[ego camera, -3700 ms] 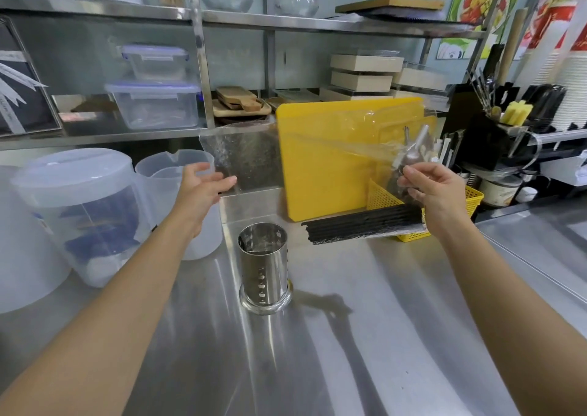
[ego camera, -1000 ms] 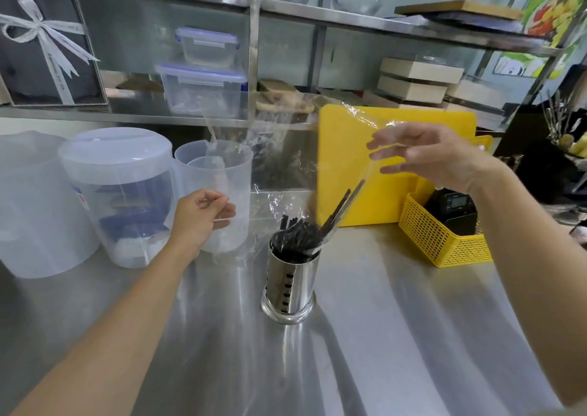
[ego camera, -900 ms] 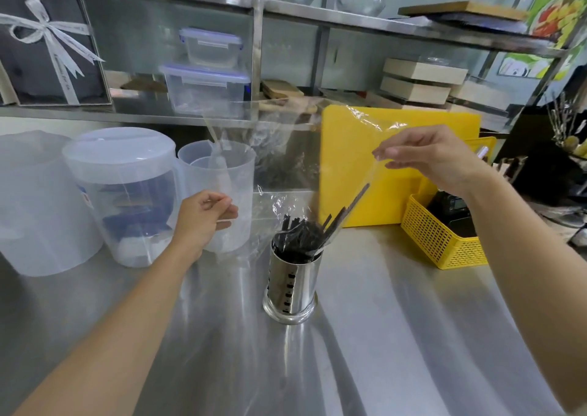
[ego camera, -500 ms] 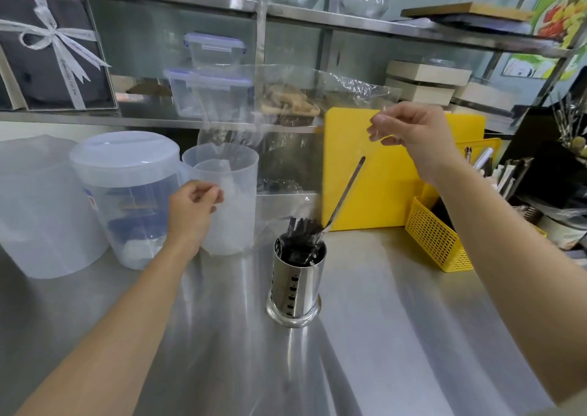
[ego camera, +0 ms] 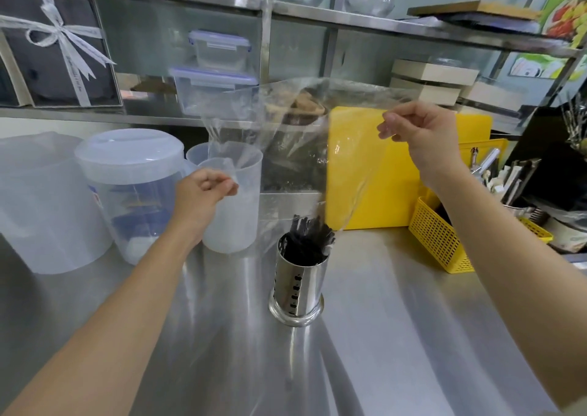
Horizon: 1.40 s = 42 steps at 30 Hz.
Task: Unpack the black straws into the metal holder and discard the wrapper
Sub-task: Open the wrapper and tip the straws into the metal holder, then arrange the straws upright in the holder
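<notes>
Above the metal holder point(ego camera: 298, 280), both hands pinched the clear wrapper point(ego camera: 305, 136): left hand point(ego camera: 203, 193), right hand point(ego camera: 419, 129). Its lower edge seemingly touched the black straws point(ego camera: 309, 236); lifting could drag some out.

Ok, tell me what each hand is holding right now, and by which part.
Both hold the clear wrapper: the left hand pinches its lower left edge, the right hand its upper right edge. Neither touches the black straws.

Both hands — left point(ego camera: 203, 190), right point(ego camera: 419, 129) — pinch the clear wrapper point(ego camera: 295, 123) above the holder point(ego camera: 298, 275); straws point(ego camera: 309, 234) stand inside, seemingly all.
</notes>
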Each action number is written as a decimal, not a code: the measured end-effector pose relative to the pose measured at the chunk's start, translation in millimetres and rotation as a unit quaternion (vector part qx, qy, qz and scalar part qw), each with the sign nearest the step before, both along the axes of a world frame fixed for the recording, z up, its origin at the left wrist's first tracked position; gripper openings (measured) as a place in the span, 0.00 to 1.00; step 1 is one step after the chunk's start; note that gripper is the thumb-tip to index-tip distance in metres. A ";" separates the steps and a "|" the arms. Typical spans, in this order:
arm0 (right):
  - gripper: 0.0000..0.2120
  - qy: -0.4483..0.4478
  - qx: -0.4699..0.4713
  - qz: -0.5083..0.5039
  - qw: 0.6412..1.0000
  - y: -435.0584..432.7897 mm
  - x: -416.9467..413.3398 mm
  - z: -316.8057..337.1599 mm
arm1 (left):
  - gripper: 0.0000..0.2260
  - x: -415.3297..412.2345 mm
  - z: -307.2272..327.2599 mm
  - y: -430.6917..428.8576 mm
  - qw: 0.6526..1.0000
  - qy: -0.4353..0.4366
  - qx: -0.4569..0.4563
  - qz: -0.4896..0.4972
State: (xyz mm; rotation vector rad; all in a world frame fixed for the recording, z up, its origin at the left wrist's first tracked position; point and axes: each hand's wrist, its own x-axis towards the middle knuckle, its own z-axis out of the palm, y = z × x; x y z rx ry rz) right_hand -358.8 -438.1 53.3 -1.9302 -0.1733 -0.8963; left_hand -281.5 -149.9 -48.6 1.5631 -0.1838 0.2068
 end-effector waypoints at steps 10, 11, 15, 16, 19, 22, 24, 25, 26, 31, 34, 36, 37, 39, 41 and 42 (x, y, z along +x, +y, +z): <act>0.08 0.011 0.079 0.042 0.996 -7.4 -7.4 9.8 | 0.06 -9.7 38.0 -10.5 0.991 -0.075 -0.104 0.029; 0.10 0.023 0.085 0.052 0.995 -8.6 -7.7 8.2 | 0.07 -9.8 41.1 -10.6 0.989 -0.075 -0.125 0.028; 0.10 0.078 0.075 0.085 0.991 -10.2 -10.0 0.4 | 0.07 -12.0 52.2 -6.8 0.981 -0.071 -0.179 0.017; 0.08 0.085 0.061 0.085 0.991 -8.4 -11.3 -1.4 | 0.07 -14.1 54.8 -5.4 0.979 -0.068 -0.191 0.013; 0.04 0.067 0.052 0.074 0.994 1.1 -15.8 -3.9 | 0.07 -20.6 61.1 -1.1 0.976 -0.057 -0.211 0.002; 0.04 0.029 0.092 0.081 0.992 8.3 -21.4 -1.7 | 0.06 -29.3 64.7 0.9 0.981 -0.059 -0.182 -0.002; 0.05 0.022 0.107 0.084 0.990 9.2 -26.9 -0.3 | 0.06 -34.9 65.4 1.2 0.988 -0.063 -0.141 -0.002; 0.04 0.025 0.111 0.083 0.990 8.7 -30.1 -0.5 | 0.06 -36.4 64.6 1.9 0.990 -0.061 -0.128 -0.002; 0.04 0.030 0.118 0.083 0.989 7.3 -33.4 -1.2 | 0.06 -37.9 63.6 3.2 0.991 -0.055 -0.120 -0.004; 0.05 0.070 0.167 0.062 0.982 -3.3 -49.5 -18.3 | 0.05 -48.5 47.6 7.2 0.996 -0.008 -0.088 -0.015; 0.05 0.099 0.171 0.032 0.980 -11.8 -63.0 -35.2 | 0.08 -60.7 33.7 -1.3 0.996 0.018 -0.078 -0.031; 0.06 0.120 0.161 0.003 0.980 -18.4 -73.7 -47.7 | 0.09 -66.0 22.0 -7.8 0.996 0.037 -0.074 -0.040; 0.06 0.130 0.159 -0.011 0.979 -22.6 -78.9 -54.3 | 0.09 -68.0 15.5 -11.2 0.996 0.046 -0.065 -0.044; 0.05 0.150 0.164 -0.037 0.974 -33.2 -90.5 -67.9 | 0.05 -71.8 0.0 -19.5 0.995 0.064 -0.042 -0.062; 0.05 0.172 0.175 -0.063 0.967 -46.6 -102.8 -83.4 | 0.05 -77.5 -17.4 -31.0 0.992 0.083 -0.030 -0.091; 0.05 0.182 0.181 -0.075 0.964 -54.0 -109.1 -91.6 | 0.05 -80.9 -26.5 -38.0 0.990 0.094 -0.026 -0.106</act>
